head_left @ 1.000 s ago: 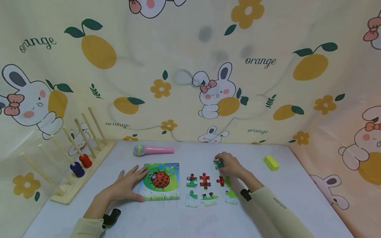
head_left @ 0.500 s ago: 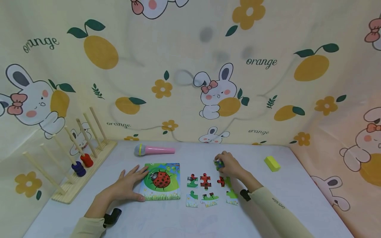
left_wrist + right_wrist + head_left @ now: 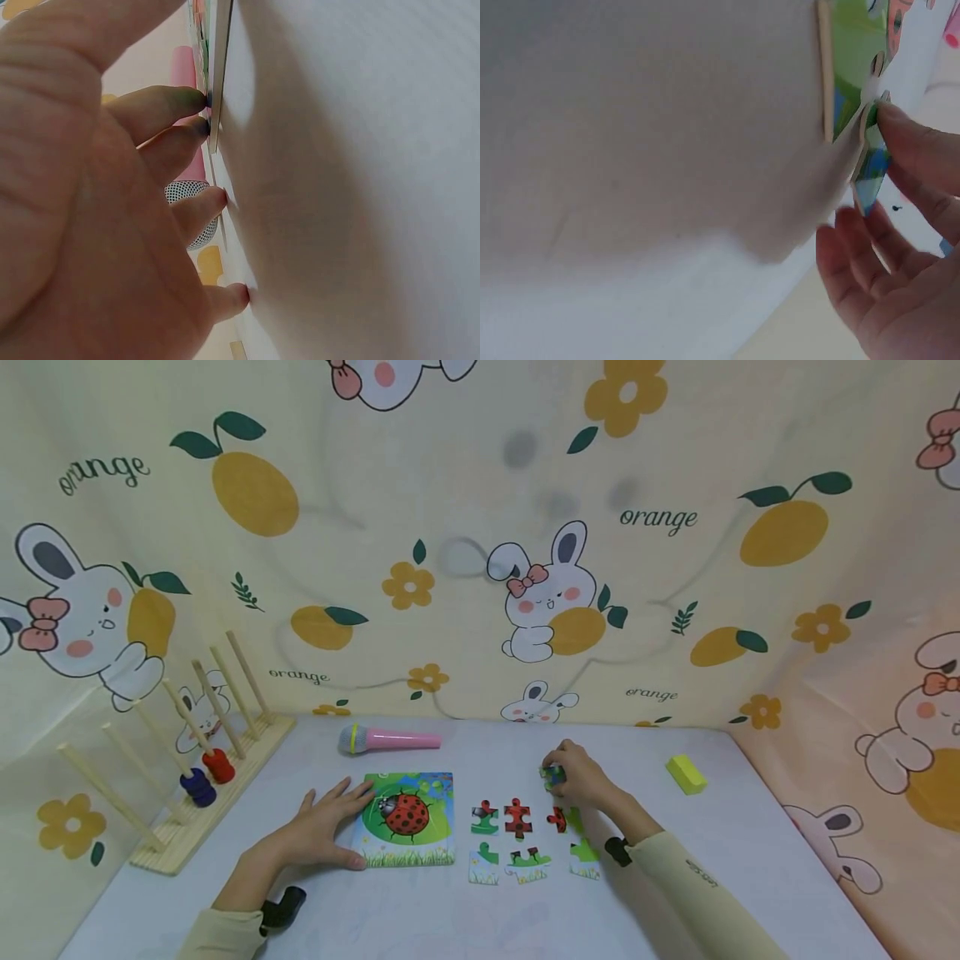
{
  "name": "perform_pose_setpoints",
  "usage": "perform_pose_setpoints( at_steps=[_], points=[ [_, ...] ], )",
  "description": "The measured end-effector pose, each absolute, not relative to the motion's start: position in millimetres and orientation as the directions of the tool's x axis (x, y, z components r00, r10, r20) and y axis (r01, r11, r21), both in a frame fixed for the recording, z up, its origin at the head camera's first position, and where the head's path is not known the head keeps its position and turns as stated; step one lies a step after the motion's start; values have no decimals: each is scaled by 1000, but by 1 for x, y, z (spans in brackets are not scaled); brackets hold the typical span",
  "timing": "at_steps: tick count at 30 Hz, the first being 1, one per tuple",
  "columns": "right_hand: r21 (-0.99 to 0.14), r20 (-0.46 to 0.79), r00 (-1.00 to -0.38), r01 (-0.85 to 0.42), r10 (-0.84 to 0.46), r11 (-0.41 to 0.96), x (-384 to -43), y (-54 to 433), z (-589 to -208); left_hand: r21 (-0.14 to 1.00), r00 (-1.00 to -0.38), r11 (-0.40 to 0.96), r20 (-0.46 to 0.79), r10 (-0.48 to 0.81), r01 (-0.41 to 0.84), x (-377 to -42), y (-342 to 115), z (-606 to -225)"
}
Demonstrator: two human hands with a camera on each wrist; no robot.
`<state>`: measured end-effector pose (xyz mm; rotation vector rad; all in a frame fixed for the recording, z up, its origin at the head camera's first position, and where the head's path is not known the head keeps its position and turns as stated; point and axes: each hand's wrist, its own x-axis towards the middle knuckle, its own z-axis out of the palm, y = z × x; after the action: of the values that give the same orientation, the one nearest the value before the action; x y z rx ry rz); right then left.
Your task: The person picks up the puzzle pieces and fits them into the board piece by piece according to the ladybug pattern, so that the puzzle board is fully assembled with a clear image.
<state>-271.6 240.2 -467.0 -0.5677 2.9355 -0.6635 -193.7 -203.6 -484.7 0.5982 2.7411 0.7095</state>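
Observation:
A square ladybug picture board (image 3: 438, 852) lies on the white table in the head view. My left hand (image 3: 318, 831) rests at its left side with fingers spread, the thumb by the lower left corner; in the left wrist view two fingertips touch the board's edge (image 3: 217, 90). To the right, my right hand (image 3: 585, 779) pinches a green and blue jigsaw piece (image 3: 553, 777). In the right wrist view that jigsaw piece (image 3: 873, 161) is tilted between thumb and fingers, near a flat green piece (image 3: 851, 60). Red ladybug pieces (image 3: 517, 818) and green grass pieces (image 3: 528, 860) lie between the hands.
At the left stands a wooden peg rack (image 3: 172, 852) with blue rings (image 3: 198, 787) and red rings (image 3: 218, 766). Behind the board lies a pink toy microphone (image 3: 397, 739). A yellow block (image 3: 686, 774) sits at the right. Patterned cloth (image 3: 450, 635) rises behind the table.

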Motion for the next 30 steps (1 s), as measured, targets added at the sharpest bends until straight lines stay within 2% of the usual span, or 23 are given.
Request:
perform_pose_setpoints(
  at_steps=[7,15,24,30],
  points=[
    [-431,-12,-911,-368,-413,824,-276,246,-464,516,-886,794,-134,444,320,-193,-203,-484],
    [-506,-24,-901,-363,-433,782,-286,239,-460,510,-887,800,-142,440,315,-195,-203,-486],
    [-657,30,-832,-435,-555,616,-284,176,-459,509,-891,803,-140,432,309,-195,-203,-485],
    [-679,9,-781,-463,-624,570,-277,125,-463,514,-889,801,-145,434,307,-194,-203,-484]
  ],
)
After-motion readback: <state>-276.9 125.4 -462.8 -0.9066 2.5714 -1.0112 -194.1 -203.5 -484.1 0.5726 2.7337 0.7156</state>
